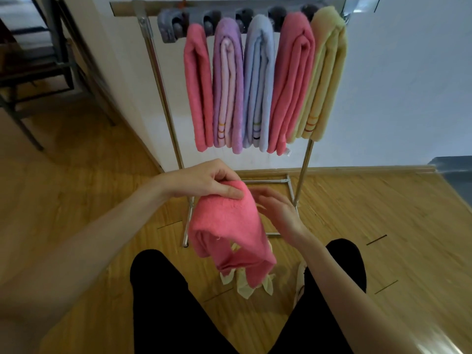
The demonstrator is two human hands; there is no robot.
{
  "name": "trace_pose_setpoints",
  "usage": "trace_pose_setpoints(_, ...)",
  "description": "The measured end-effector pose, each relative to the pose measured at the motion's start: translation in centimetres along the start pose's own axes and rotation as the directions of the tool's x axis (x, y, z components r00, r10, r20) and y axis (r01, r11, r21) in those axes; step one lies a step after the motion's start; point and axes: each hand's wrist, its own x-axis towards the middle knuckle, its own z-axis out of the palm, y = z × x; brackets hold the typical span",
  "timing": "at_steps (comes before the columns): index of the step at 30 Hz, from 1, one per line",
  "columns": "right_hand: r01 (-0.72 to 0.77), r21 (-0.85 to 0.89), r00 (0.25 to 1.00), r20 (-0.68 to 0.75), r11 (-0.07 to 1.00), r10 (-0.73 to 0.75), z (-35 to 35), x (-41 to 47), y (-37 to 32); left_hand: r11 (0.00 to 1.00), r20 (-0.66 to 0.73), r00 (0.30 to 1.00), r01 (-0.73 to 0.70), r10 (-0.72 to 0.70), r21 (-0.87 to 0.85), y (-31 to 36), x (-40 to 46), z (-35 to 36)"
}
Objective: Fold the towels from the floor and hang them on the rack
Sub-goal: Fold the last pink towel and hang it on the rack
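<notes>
My left hand point(212, 181) pinches the top edge of a pink towel point(229, 233), which hangs loosely in front of my knees. My right hand point(278, 212) is just right of the towel, fingers spread and holding nothing, its fingertips close to the cloth. Under the pink towel a pale yellow towel point(245, 286) lies crumpled on the floor. The metal rack point(163, 98) stands ahead against the wall. Several folded towels hang side by side on it: pink point(198, 93), purple point(228, 85), light blue point(258, 83), pink point(291, 80) and yellow point(324, 75).
Wooden floor point(89, 195) with short black tape marks spreads around me. My black-trousered legs point(163, 302) fill the bottom of the view. A dark metal frame point(38, 72) stands at the far left. A grey object point(454, 172) sits at the right by the white wall.
</notes>
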Motion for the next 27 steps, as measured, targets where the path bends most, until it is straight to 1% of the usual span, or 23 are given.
trace_pose_setpoints(1,-0.002,0.073,0.996,0.091,0.997,-0.005,0.3,0.0,-0.8,1.0,-0.004,1.0,0.007,-0.007,0.001,-0.1,0.1,0.0)
trace_pose_setpoints(2,0.001,0.11,0.981,0.194,0.994,-0.023,0.6,0.0,-1.5,1.0,-0.008,1.0,0.013,-0.013,0.004,-0.2,0.1,-0.1)
trace_pose_setpoints(4,0.013,0.073,0.941,0.337,0.997,-0.037,1.0,0.0,-2.0,1.0,-0.012,1.0,0.025,-0.025,0.009,-0.5,0.1,-0.3)
trace_pose_setpoints(5,0.023,0.021,0.931,0.363,1.0,-0.029,1.1,0.0,-2.0,0.999,-0.017,0.999,0.031,-0.031,0.011,-0.6,0.0,-0.4)
trace_pose_setpoints(9,0.059,-0.129,0.937,0.35,0.99,-0.01,0.9,0.0,-2.8,0.997,-0.043,0.996,0.074,-0.074,-0.013,-1.1,-1.0,-1.1)
trace_pose_setpoints(14,0.15,-0.291,0.917,0.399,0.945,-0.022,-0.2,0.7,-6.7,0.988,-0.038,0.988,0.152,-0.151,0.009,-2.2,-2.7,-2.8)
trace_pose_setpoints(16,0.175,-0.352,0.926,0.377,0.919,-0.032,-0.7,1.3,-7.9,0.989,-0.02,0.99,0.141,-0.142,-0.049,-2.6,-3.6,-3.7)
trace_pose_setpoints(18,0.191,-0.371,0.927,0.372,0.909,-0.043,-1.1,2.1,-8.9,0.989,-0.003,0.994,0.106,-0.107,-0.101,-2.4,-4.5,-4.7)
trace_pose_setpoints(19,0.196,-0.362,0.92,0.389,0.911,-0.043,-1.1,2.6,-9.5,0.994,-0.005,0.996,0.091,-0.092,-0.054,-2.3,-4.7,-5.3)
trace_pose_setpoints(21,0.223,-0.37,0.888,0.459,0.902,-0.031,-0.6,3.4,-11.1,0.98,-0.035,0.997,0.079,-0.074,0.184,-1.7,-4.7,-6.4)
trace_pose_setpoints(22,0.269,-0.41,0.865,0.501,0.871,-0.031,-0.1,3.8,-12.1,0.951,-0.052,0.996,0.081,-0.068,0.298,-1.5,-4.5,-7.0)
trace_pose_setpoints(23,0.333,-0.469,0.839,0.543,0.818,-0.031,0.4,4.2,-13.1,0.921,-0.078,0.994,0.096,-0.072,0.378,-1.3,-4.2,-7.6)
trace_pose_setpoints(25,0.466,-0.61,0.794,0.608,0.641,0.001,1.6,5.4,-14.9,0.874,-0.143,0.988,0.125,-0.064,0.47,-1.0,-3.9,-8.9)
trace_pose_setpoints(27,0.543,-0.707,0.775,0.63,0.452,0.053,2.7,6.8,-16.7,0.837,-0.216,0.975,0.154,-0.044,0.525,-0.5,-3.7,-10.3)
